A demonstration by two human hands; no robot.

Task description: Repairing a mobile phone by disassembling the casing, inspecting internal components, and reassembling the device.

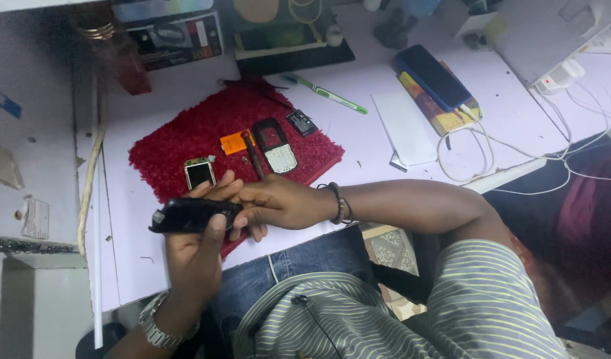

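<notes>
The left hand (pixel 196 256) grips a black phone body (pixel 189 215) from below, fingers closed around it with the thumb laid across its near face. The right hand (pixel 279 201) reaches across from the right, its fingers closed on the phone body's right end. The piece is held just above the near edge of a red fuzzy mat (pixel 186 136) that lies on the pale table (pixel 359 143).

On the mat sit a small circuit board with a dark screen (pixel 200 173), an orange rectangular piece (pixel 235 143), a dark screwdriver (pixel 254 156), a black front cover with a white keypad (pixel 275 146), and a small black battery (pixel 301 122).

Beyond the mat lies a green pen (pixel 325 93). To the right, a dark blue phone (pixel 433 77) rests on a yellow rectangular box (pixel 438 112), with a white cable (pixel 482 149) running from it, and a white card (pixel 405 126) lies flat beside the box. At the far edge, a dark printed package (pixel 176 40) with pale label patches leans behind a reddish bottle (pixel 126 63).
</notes>
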